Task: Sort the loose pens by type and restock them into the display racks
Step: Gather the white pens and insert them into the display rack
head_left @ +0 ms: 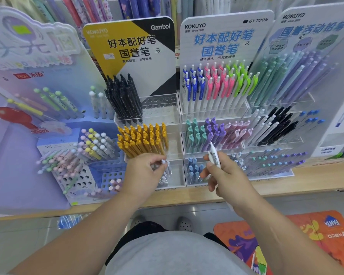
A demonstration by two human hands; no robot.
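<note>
The left hand (145, 173) pinches a white pen (164, 162) low in the centre rack (163, 108); the right hand (228, 177) grips spare white pens (214, 156). Its knuckles might knock the yellow pens (143, 139) just above.

Pinched the top of a white pen (164, 162) with the left hand (141, 175), just below the yellow pens (143, 139). Gripped a couple of white pens (214, 155), tips up, in the right hand (225, 176), lower right of the yellow pens. Faced black pens (125, 100) directly above the yellow pens.
</note>
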